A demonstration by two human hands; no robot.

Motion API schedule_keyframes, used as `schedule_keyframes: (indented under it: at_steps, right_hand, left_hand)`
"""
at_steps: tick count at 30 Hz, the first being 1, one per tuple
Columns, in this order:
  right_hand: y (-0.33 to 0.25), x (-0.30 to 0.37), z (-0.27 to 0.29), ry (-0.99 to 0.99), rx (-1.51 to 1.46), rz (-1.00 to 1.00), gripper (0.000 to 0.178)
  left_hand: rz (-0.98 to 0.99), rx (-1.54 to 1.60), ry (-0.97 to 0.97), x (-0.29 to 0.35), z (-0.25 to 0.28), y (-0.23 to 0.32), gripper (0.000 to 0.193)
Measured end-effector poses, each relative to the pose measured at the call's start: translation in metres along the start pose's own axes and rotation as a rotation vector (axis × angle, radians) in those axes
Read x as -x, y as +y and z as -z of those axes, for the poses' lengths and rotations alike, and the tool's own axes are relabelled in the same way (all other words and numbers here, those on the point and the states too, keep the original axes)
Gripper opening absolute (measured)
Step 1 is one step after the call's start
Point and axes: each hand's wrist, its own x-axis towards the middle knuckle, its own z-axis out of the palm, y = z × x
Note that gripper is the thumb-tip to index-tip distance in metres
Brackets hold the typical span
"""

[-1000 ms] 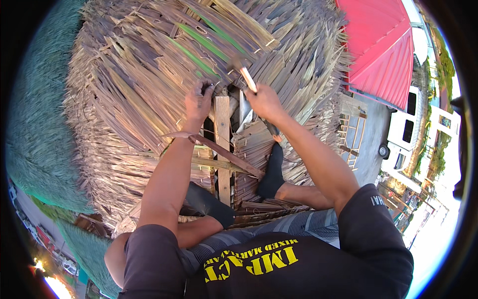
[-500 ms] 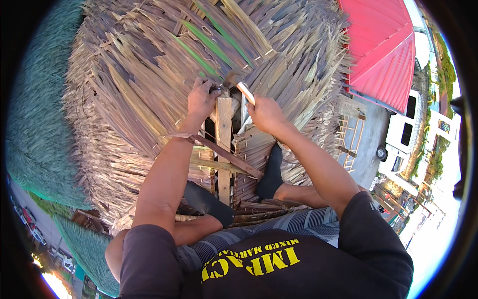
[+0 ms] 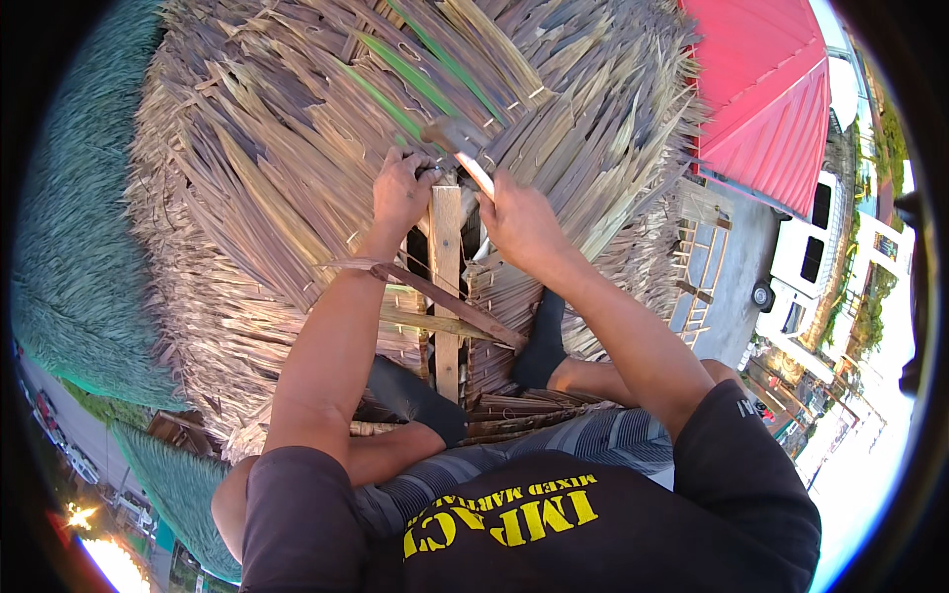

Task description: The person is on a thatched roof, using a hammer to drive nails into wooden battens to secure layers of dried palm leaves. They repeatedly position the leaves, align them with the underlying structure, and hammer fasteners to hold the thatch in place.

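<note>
I am high on a roof of dry palm-leaf thatch [image 3: 267,168]. My right hand [image 3: 521,222] is shut on the pale wooden handle of a hammer [image 3: 457,141], whose dark head is raised above the thatch. My left hand [image 3: 400,193] presses down on the leaves beside the top of an upright wooden batten [image 3: 446,257]; whether it pinches a nail I cannot tell. Several fresh green leaves [image 3: 395,94] lie among the dry ones just above the hammer. My feet in dark socks [image 3: 542,346] rest on the roof frame below.
A thin slanted wooden stick [image 3: 445,301] crosses the batten. A red metal roof [image 3: 766,99] lies to the right, with a white vehicle [image 3: 801,267] and a wooden frame [image 3: 697,267] on the ground far below. Green thatched roofs [image 3: 69,247] sit at left.
The hammer in my right hand has swung from near the batten top to a raised position over the thatch. My left hand stays on the leaves.
</note>
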Motion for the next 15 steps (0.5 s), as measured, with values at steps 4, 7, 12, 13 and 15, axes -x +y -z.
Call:
schedule_keyframes:
  at_steps: [4, 7, 12, 13, 15]
  right_hand:
    - [-0.002, 0.001, 0.003, -0.020, 0.049, 0.028, 0.024]
    - [0.000, 0.002, -0.002, 0.043, -0.047, 0.033, 0.025]
    - [0.007, 0.000, -0.017, -0.018, -0.016, -0.019, 0.028]
    - [0.008, 0.000, -0.021, 0.079, -0.029, 0.017, 0.028]
    - [0.009, 0.001, -0.026, 0.183, -0.124, 0.067, 0.029]
  left_hand:
    - [-0.068, 0.033, -0.040, 0.000, 0.003, -0.004, 0.021]
    - [-0.044, 0.092, -0.056, -0.001, 0.003, -0.009, 0.025]
    - [-0.132, 0.075, 0.006, -0.002, 0.000, -0.018, 0.031]
    - [-0.126, 0.116, 0.011, -0.002, 0.000, -0.019, 0.032]
    - [-0.105, 0.178, 0.003, -0.001, 0.000, -0.022, 0.033]
